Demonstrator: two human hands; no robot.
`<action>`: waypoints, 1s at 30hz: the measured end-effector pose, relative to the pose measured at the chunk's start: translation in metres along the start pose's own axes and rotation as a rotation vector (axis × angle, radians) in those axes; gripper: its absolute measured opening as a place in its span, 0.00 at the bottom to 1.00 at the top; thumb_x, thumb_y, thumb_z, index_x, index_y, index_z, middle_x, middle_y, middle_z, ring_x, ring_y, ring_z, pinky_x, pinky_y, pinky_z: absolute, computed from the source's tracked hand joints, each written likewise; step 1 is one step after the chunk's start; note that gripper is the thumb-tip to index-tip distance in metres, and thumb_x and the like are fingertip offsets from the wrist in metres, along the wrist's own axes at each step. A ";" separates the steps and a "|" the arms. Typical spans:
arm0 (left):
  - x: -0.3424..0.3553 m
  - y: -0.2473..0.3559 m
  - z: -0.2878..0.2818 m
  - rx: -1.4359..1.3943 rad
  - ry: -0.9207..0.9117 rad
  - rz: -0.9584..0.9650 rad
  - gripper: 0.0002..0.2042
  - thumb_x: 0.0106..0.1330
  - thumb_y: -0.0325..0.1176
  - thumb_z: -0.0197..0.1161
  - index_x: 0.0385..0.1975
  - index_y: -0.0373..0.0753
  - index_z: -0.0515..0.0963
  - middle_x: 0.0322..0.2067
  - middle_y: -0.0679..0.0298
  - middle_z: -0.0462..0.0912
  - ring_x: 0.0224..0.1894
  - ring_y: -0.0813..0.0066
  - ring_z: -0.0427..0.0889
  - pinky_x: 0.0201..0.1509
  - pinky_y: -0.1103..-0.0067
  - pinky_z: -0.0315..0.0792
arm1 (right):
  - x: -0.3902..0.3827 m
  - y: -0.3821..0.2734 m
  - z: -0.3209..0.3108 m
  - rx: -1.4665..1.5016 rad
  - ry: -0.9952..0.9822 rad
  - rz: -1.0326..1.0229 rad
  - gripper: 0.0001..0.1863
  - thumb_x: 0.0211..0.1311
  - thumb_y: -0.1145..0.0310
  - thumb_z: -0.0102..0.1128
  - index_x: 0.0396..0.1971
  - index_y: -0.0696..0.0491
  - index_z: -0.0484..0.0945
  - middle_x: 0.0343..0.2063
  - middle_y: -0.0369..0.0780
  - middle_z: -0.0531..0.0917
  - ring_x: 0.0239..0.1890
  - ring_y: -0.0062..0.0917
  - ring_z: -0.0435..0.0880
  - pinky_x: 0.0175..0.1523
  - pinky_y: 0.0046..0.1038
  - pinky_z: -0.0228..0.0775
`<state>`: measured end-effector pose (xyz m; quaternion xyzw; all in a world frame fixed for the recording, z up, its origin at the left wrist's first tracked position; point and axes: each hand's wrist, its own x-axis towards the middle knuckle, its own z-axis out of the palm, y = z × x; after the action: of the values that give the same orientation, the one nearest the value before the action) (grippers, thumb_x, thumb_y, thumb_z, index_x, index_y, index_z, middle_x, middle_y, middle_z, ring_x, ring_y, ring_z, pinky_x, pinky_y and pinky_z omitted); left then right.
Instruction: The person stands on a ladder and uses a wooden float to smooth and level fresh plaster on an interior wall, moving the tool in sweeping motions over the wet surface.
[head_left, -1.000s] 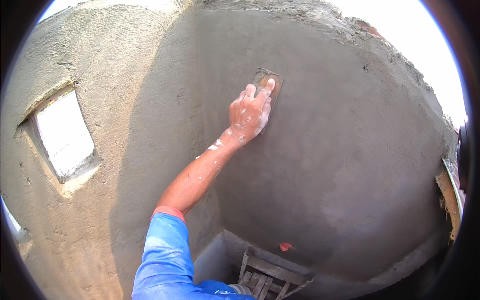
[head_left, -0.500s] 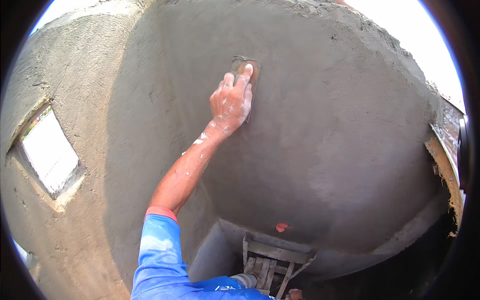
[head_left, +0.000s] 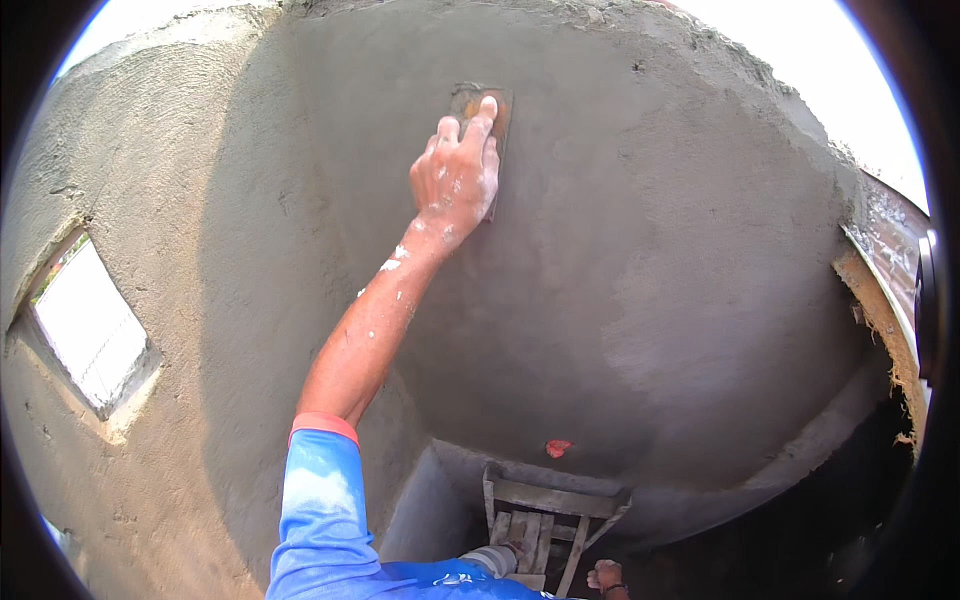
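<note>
My left hand is stretched up against a grey plastered wall, its fingers wrapped round a plastering float with the thumb along the top. The float is a flat rectangular tool, tilted slightly, its face against the wall; the hand hides much of it. White specks of plaster dot the hand and forearm. Low in the view, my right hand hangs near a wooden frame, fingers curled and a dark band at the wrist. What it may hold is too small to make out.
A wooden stand of slats is below, with a foot on it. On the left, a side wall has a small square opening. A red patch marks the lower wall. A broken board edge juts out at the right.
The left hand and float have slid a little up the wall. The view has shifted slightly, and more of the right hand now shows at the lower edge.
</note>
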<state>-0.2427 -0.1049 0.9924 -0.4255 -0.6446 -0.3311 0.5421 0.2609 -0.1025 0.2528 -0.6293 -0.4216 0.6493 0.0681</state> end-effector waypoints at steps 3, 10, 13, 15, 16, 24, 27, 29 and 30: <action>0.062 0.027 -0.010 -0.028 0.058 -0.101 0.20 0.68 0.37 0.60 0.60 0.52 0.75 0.38 0.55 0.78 0.36 0.53 0.83 0.39 0.60 0.77 | 0.025 0.024 -0.001 -0.067 -0.036 -0.033 0.12 0.60 0.62 0.53 0.26 0.49 0.84 0.23 0.40 0.85 0.28 0.36 0.87 0.30 0.42 0.77; -0.105 0.053 0.047 0.006 0.000 0.307 0.28 0.56 0.29 0.69 0.59 0.57 0.77 0.30 0.63 0.73 0.28 0.65 0.78 0.25 0.71 0.74 | 0.084 0.118 -0.001 -1.509 -0.178 -0.889 0.12 0.58 0.62 0.54 0.28 0.50 0.86 0.25 0.40 0.87 0.30 0.36 0.87 0.34 0.43 0.77; -0.158 -0.012 0.030 0.071 -0.026 0.312 0.29 0.57 0.28 0.68 0.61 0.56 0.76 0.30 0.62 0.73 0.28 0.65 0.78 0.26 0.71 0.73 | 0.085 0.111 0.013 -1.373 -0.157 -1.007 0.14 0.71 0.67 0.43 0.36 0.48 0.82 0.23 0.44 0.83 0.20 0.36 0.84 0.19 0.42 0.77; -0.111 -0.002 0.038 -0.066 0.017 0.083 0.27 0.61 0.29 0.66 0.62 0.54 0.75 0.32 0.60 0.74 0.30 0.61 0.79 0.29 0.68 0.74 | 0.100 0.132 -0.007 -0.924 -0.026 -0.784 0.15 0.71 0.67 0.43 0.35 0.49 0.82 0.23 0.45 0.84 0.20 0.37 0.84 0.18 0.43 0.76; -0.082 -0.005 0.032 -0.073 0.015 -0.035 0.25 0.62 0.29 0.65 0.62 0.53 0.75 0.32 0.60 0.75 0.31 0.59 0.79 0.31 0.66 0.75 | 0.099 0.139 -0.007 -0.719 -0.027 -0.672 0.15 0.71 0.67 0.42 0.35 0.49 0.82 0.23 0.45 0.84 0.20 0.37 0.84 0.18 0.44 0.76; -0.058 0.070 0.036 -0.065 0.052 0.067 0.26 0.59 0.29 0.67 0.60 0.51 0.77 0.31 0.59 0.73 0.31 0.59 0.79 0.30 0.67 0.75 | 0.083 0.152 -0.034 -0.527 -0.158 -0.430 0.13 0.62 0.60 0.52 0.23 0.46 0.82 0.24 0.40 0.86 0.25 0.32 0.86 0.28 0.40 0.78; -0.182 0.064 0.053 -0.046 -0.071 0.149 0.33 0.52 0.25 0.69 0.62 0.54 0.75 0.31 0.58 0.73 0.30 0.60 0.77 0.29 0.68 0.74 | 0.060 0.101 -0.027 -0.132 -0.295 0.036 0.12 0.67 0.66 0.46 0.27 0.51 0.77 0.24 0.45 0.84 0.21 0.33 0.84 0.21 0.38 0.78; -0.222 0.031 0.046 -0.033 -0.112 0.166 0.34 0.52 0.25 0.69 0.64 0.54 0.74 0.32 0.59 0.73 0.31 0.61 0.77 0.30 0.69 0.74 | 0.034 0.055 -0.010 -0.067 -0.249 0.051 0.11 0.69 0.68 0.44 0.29 0.52 0.75 0.23 0.46 0.83 0.19 0.32 0.83 0.19 0.37 0.77; -0.227 0.021 0.047 -0.006 -0.123 0.161 0.34 0.53 0.25 0.69 0.63 0.54 0.74 0.32 0.59 0.73 0.31 0.61 0.77 0.31 0.69 0.75 | 0.023 0.034 -0.003 -0.047 -0.187 0.025 0.11 0.70 0.67 0.43 0.30 0.52 0.75 0.23 0.45 0.83 0.18 0.31 0.82 0.19 0.36 0.77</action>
<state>-0.2323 -0.0974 0.7597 -0.4970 -0.6395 -0.2615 0.5250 0.2742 -0.1085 0.2138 -0.5727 -0.4332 0.6960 0.0056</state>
